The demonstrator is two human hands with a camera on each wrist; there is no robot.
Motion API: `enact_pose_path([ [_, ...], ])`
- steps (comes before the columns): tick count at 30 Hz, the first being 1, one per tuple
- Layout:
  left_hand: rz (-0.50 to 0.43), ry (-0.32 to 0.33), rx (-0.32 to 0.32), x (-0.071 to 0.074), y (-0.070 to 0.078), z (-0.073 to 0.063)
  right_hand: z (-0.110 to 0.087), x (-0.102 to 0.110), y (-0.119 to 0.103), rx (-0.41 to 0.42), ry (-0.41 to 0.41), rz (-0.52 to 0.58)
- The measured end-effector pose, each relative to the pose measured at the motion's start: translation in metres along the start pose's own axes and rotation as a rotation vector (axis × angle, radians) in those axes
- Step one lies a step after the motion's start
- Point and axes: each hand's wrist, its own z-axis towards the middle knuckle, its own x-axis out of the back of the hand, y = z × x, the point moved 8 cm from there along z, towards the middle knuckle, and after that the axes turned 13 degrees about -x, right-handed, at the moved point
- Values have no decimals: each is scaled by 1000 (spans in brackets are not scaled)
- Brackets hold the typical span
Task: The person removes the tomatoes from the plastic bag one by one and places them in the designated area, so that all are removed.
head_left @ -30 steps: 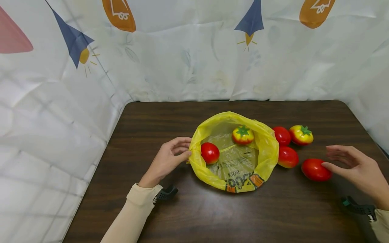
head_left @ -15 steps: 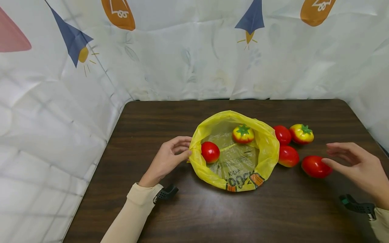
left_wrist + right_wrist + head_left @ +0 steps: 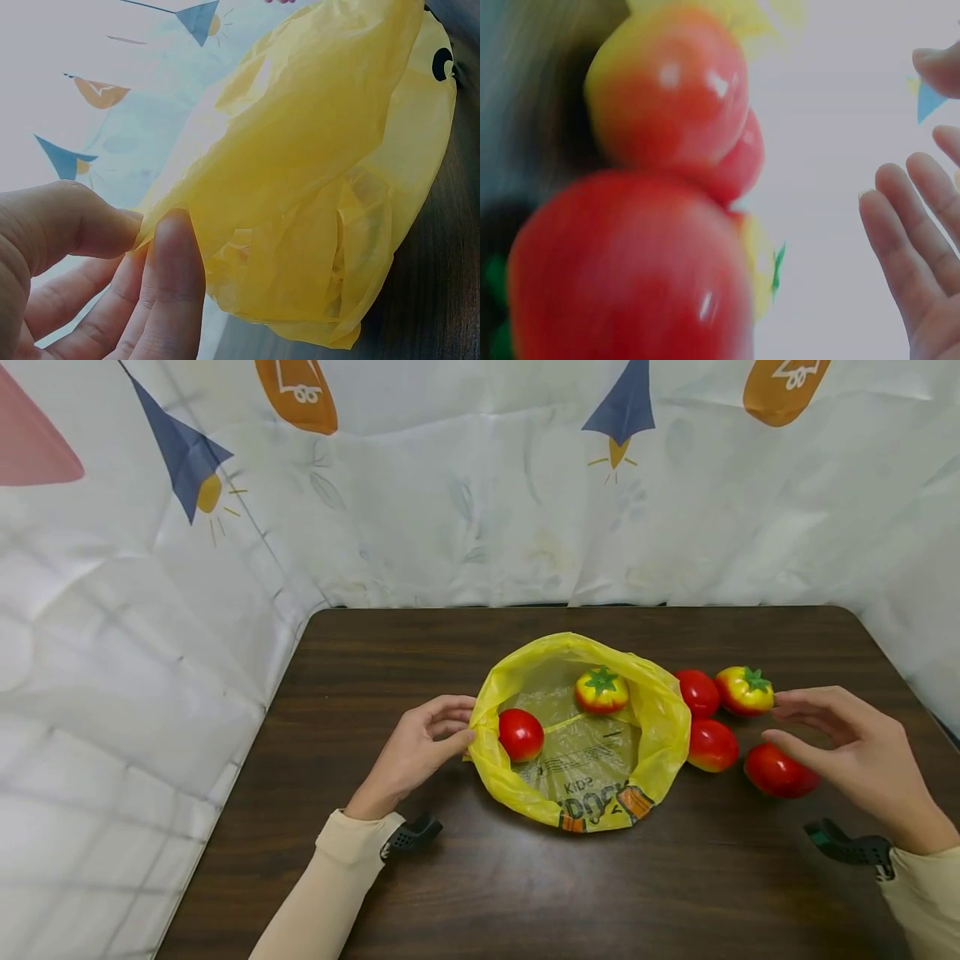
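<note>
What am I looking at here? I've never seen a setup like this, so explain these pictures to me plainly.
There is no machine here: a person is working bare-handed. The wide picture is taken from the person's head, looking forward and down; the other two are taken from the left and right wrists.

On the dark wood-grain table stands an open yellow plastic bag. Inside are a red tomato and a yellow-and-red tomato. To its right lie three mostly red tomatoes and another yellow-and-red one.

The left hand pinches the bag's rim. The right hand is open near the loose tomatoes, holding nothing.
</note>
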Motion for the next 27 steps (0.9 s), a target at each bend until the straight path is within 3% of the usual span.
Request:
enact_pose_path([
  [6, -6, 2, 7, 1, -1, 0, 13, -17, -28, 79, 4, 14],
  [14, -6, -7, 5, 0, -2, -1, 26, -37, -51, 105, -30, 61],
  [27, -2, -1, 16, -1, -4, 1, 41, -76, -86, 209, -87, -9],
])
